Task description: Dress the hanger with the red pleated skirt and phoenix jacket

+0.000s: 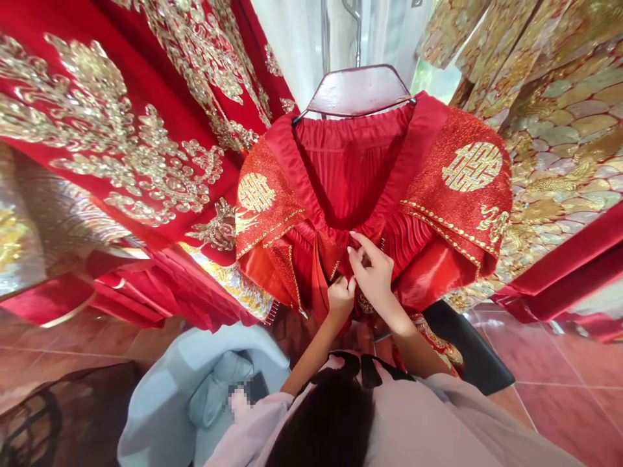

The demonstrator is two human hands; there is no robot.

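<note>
A red jacket [457,194] with gold embroidery hangs open on a dark wooden hanger [359,91] straight ahead, over a red pleated garment [348,172]. Both my hands meet at its front opening, low at the centre. My left hand [339,296] is closed in a fist on the red fabric edge. My right hand [372,271] pinches the fabric just above it, forefinger stretched upward along the seam. What lies between the fingers beyond cloth is hidden.
More red and gold embroidered garments [121,130] hang at the left, and gold scale-patterned ones [559,117] at the right. A pale blue cloth or bag [195,389] lies at lower left, a black object [467,350] at lower right. Reddish floor tiles [559,389] show below.
</note>
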